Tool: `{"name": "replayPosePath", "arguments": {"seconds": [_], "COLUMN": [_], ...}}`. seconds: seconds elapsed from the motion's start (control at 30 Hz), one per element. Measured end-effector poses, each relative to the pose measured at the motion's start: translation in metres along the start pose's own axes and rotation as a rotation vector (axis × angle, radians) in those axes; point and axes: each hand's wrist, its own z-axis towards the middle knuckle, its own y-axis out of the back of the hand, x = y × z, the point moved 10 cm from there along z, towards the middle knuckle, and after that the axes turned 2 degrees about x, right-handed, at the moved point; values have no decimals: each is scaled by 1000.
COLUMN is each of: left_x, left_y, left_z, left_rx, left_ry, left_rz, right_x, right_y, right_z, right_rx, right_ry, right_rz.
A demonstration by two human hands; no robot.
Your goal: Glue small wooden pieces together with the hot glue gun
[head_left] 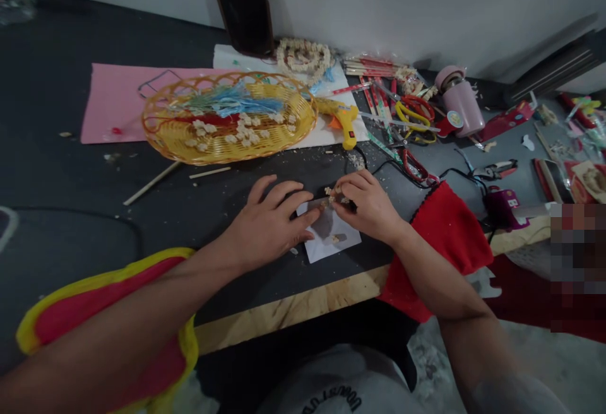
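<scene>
My right hand [367, 206] pinches a small cream flower-like piece [330, 199] between thumb and fingers, above a white sheet of paper [326, 248]. From the left, my left hand [269, 221] reaches over the sheet's edge with its fingers spread, the index fingertip close to that piece. One more small cream piece [336, 238] lies on the paper. Beyond my hands stands a yellow woven basket [189, 158] with blue tassels [250, 103] and several cream flower pieces [246, 130]. A yellow glue gun [348, 127] rests at its right end.
Scissors with yellow handles [411, 117], pliers [497, 169] and a pink bottle [461, 105] are at the right. Red cloth [445, 231] hangs over the wooden table edge [303, 303]. Sticks [151, 183] lie near the basket. Another person is partly visible at far right.
</scene>
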Motion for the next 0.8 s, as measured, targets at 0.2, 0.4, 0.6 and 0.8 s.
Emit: {"name": "replayPosePath", "arguments": {"seconds": [0.2,0.4,0.6,0.8], "left_x": [0,-2,-1,0], "left_y": [3,4,0,0], "left_z": [1,1,0,0], "left_rx": [-8,-18,13,15], "left_ry": [10,-5,1,10], "left_rz": [4,9,-10,-17], "right_x": [2,0,-3,-4], "right_y": [-1,-5,-8,-8], "right_z": [-1,-1,-1,-1], "right_rx": [-12,8,32,31], "right_ry": [35,41,2,-4], "right_rz": [6,5,1,28]}}
